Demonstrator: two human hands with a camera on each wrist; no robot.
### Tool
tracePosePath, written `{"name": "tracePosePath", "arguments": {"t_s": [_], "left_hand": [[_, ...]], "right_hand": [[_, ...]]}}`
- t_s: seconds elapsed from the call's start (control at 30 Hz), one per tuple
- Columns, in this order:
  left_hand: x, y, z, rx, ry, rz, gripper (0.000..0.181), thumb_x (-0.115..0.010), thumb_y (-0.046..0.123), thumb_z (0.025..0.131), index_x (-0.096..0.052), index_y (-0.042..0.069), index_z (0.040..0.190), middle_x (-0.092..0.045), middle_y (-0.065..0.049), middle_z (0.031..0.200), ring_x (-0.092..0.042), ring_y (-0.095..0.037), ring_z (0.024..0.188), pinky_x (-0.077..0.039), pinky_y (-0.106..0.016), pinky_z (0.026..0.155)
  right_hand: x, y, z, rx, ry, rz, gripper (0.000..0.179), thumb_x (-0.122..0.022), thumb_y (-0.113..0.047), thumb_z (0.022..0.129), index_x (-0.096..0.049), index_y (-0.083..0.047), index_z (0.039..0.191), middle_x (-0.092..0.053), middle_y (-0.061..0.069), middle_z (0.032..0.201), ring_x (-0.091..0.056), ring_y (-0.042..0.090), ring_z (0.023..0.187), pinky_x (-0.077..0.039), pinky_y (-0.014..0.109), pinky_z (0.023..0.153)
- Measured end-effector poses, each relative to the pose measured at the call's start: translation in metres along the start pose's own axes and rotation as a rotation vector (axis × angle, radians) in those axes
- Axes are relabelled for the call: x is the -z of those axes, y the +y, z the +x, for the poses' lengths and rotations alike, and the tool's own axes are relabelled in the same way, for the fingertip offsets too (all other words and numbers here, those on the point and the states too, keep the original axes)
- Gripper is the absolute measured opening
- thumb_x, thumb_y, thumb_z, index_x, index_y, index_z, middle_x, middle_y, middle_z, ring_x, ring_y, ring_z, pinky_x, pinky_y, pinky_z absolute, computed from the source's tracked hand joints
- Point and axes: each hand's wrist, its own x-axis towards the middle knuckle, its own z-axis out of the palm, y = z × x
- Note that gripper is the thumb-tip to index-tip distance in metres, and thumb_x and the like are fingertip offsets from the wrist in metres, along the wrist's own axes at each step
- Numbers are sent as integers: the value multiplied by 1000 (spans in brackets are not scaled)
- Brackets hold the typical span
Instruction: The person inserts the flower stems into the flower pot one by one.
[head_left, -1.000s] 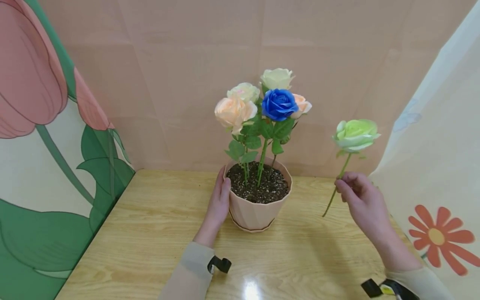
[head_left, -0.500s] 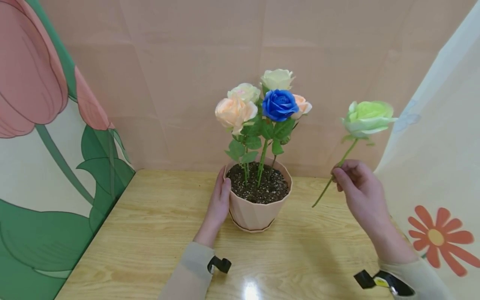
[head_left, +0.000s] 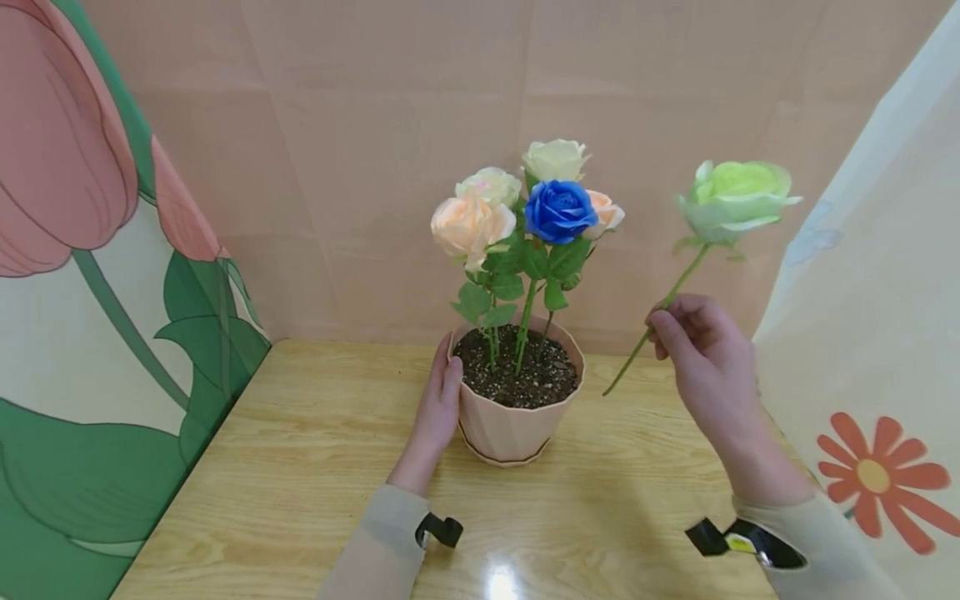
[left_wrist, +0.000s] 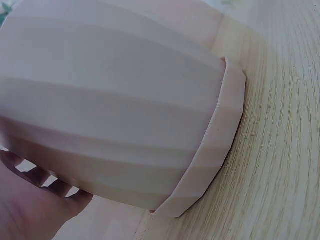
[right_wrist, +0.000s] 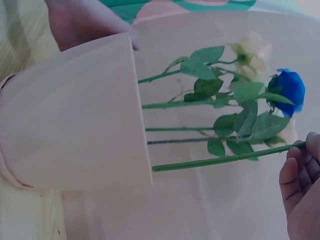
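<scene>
A pale pink flowerpot (head_left: 510, 425) full of dark soil (head_left: 551, 379) stands on the wooden table. Against its left side rests my left hand (head_left: 435, 408), the thumb near the rim; in the left wrist view its fingers (left_wrist: 60, 189) touch the pot wall. To the right of the pot, my right hand (head_left: 712, 367) pinches the stem of a light green rose (head_left: 738, 196) between thumb and fingers. The bloom tilts up and right, and the bare stem end (right_wrist: 165, 168) points down toward the pot, apart from the soil.
Several roses stand in the soil: a blue rose (head_left: 558, 211), a peach rose (head_left: 471, 225) and cream ones, with green leaves between. A matching saucer (head_left: 506, 460) sits under the pot. A pink backdrop (head_left: 375, 167) rises behind the table (head_left: 300, 467), with printed flower panels at both sides.
My right hand has risen and shifted slightly left, carrying the green rose upward, its stem end closer to the pot. The left hand and pot have stayed put.
</scene>
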Motion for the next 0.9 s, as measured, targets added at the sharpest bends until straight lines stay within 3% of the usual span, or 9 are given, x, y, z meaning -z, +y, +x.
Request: {"name": "tracePosePath", "arguments": {"t_s": [0.3, 0.7, 0.9], "left_hand": [[0, 0, 0, 0, -4, 4, 65, -35, 47, 121, -20, 18, 178, -24, -10, 181, -23, -34, 165, -21, -58, 133], [1, -2, 0, 6, -11, 5, 63, -32, 46, 122, -20, 20, 179, -24, -9, 182, -22, -34, 166, -20, -59, 133], [1, -2, 0, 5, -8, 21, 64, -33, 46, 122, -20, 20, 179, -24, -9, 182, -23, -35, 165, -20, -59, 133]], "right_hand": [[-21, -11, 10, 29, -5, 112, 9, -68, -1, 109, -66, 7, 111, -74, 8, 95, -63, 15, 74, -54, 19, 67], [-47, -4, 18, 31, -52, 36, 12, -66, 0, 110, -64, 11, 114, -73, 2, 94, -65, 17, 73, -57, 20, 66], [-56, 5, 19, 23, -76, -3, 14, -65, -4, 111, -64, 9, 113, -72, 8, 93, -66, 18, 74, -59, 23, 67]]}}
